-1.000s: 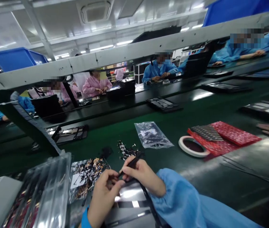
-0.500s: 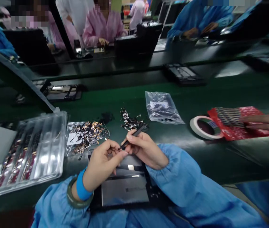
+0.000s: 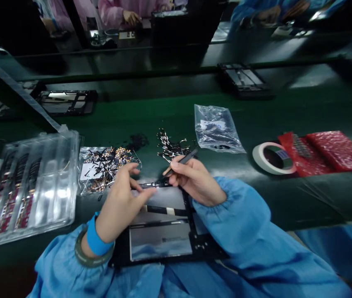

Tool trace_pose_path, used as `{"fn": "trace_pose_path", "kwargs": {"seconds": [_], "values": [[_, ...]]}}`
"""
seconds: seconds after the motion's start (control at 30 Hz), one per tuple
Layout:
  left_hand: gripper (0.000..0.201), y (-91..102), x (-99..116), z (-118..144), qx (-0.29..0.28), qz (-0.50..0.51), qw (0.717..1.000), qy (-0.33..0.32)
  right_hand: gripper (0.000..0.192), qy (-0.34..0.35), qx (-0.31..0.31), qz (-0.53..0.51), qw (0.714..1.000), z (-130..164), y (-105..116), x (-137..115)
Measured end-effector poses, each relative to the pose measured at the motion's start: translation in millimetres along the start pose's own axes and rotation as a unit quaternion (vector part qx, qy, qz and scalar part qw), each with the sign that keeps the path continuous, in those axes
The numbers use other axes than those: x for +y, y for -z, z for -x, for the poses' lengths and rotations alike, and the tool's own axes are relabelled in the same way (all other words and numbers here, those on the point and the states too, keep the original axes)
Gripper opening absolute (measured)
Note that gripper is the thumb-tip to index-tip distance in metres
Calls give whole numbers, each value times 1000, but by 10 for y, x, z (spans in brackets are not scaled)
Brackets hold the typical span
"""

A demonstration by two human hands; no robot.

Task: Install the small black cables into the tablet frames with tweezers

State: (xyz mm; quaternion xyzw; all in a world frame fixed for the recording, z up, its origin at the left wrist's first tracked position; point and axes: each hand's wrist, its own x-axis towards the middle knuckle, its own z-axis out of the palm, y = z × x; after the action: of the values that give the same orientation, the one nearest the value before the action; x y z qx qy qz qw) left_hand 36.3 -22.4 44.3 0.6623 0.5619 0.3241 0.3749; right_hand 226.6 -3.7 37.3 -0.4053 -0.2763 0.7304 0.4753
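Observation:
My right hand (image 3: 196, 179) is closed on slim black tweezers (image 3: 183, 160), with their tip pointing down and left at the top edge of an opened tablet (image 3: 160, 240). My left hand (image 3: 124, 194) is open above the tablet's upper left part, thumb and fingers apart, with nothing visible between them. The tablet lies in front of me, its silver panels and a dark strip with a pale patch showing. Beyond my right hand is a loose pile of small black cables (image 3: 172, 145). A clear bag of black and gold small parts (image 3: 96, 169) lies left of it.
At left is a clear plastic tray (image 3: 59, 186) with parts in its slots. A zip bag (image 3: 219, 128), a tape roll (image 3: 273, 159) and red bubble wrap (image 3: 338, 151) lie to the right. Tablet frames (image 3: 67, 102) stand farther back, and co-workers sit across the bench.
My left hand has moved away from the tweezers' tip and opened. My right hand still holds the tweezers. Another person's hand has left the red bubble wrap. The view has tilted down.

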Motion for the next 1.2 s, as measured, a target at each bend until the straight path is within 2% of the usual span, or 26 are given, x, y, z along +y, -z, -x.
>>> {"fn": "trace_pose_path", "kwargs": {"seconds": [0.07, 0.1, 0.17, 0.27, 0.33, 0.4, 0.5, 0.7, 0.9, 1.2], "values": [[47, 53, -98, -33, 38, -78, 996, -27, 39, 26, 43, 69, 996, -29, 25, -7], [40, 75, -133, -45, 32, -103, 993, -41, 41, 31, 57, 100, 993, -43, 29, -1], [27, 98, -165, -54, -5, -121, 990, -69, 42, 32, 58, 137, 988, -62, 23, 24], [20, 81, -126, -31, -77, -86, 989, -95, 42, 32, 32, 127, 991, -62, 3, 56], [22, 53, -66, -1, -137, -36, 987, -74, 42, 28, 8, 105, 994, -46, -4, 60], [26, 30, -3, 28, -197, 29, 980, -17, 41, 15, -16, 88, 996, -27, -5, 52], [29, 17, 73, 54, -248, 120, 959, 70, 39, -8, -43, 64, 997, -7, -3, 32], [25, 21, 166, 41, -243, 199, 940, 135, 34, -19, -62, 39, 997, 3, 6, 17], [26, 7, 191, 24, -230, 207, 939, 149, 36, -13, -59, 51, 997, 8, 6, 26], [18, -12, 170, 13, -222, 230, 935, 153, 38, -13, -61, 57, 996, 20, -13, 15]]}}
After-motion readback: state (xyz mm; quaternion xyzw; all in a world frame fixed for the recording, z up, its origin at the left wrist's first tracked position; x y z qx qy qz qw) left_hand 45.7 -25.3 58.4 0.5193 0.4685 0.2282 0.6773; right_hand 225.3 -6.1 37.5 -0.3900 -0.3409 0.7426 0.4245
